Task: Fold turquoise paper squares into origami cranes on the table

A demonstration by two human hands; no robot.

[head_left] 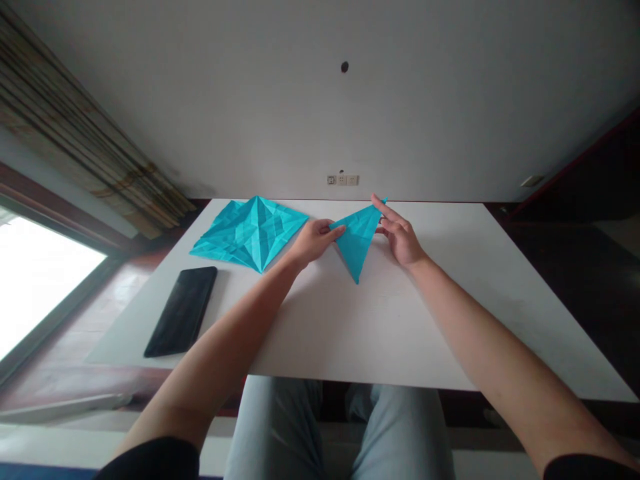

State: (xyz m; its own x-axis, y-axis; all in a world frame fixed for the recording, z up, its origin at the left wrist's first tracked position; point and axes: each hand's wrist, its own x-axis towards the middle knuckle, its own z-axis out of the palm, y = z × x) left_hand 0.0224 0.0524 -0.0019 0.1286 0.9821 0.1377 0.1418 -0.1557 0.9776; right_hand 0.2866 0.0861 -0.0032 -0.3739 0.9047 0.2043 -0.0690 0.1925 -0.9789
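Note:
A blue paper folded into a triangle (357,241) lies on the white table (380,320), its point toward me. My left hand (313,240) pinches the triangle's left corner, fingers closed on it. My right hand (400,233) rests on the triangle's right upper corner, index finger stretched along the edge and the other fingers bent against the paper.
A second blue sheet (250,232), unfolded and heavily creased, lies flat at the table's far left. A black tablet (183,310) lies near the left edge. The wall with sockets (343,180) stands behind the table. A window is at the left, and my knees are under the front edge.

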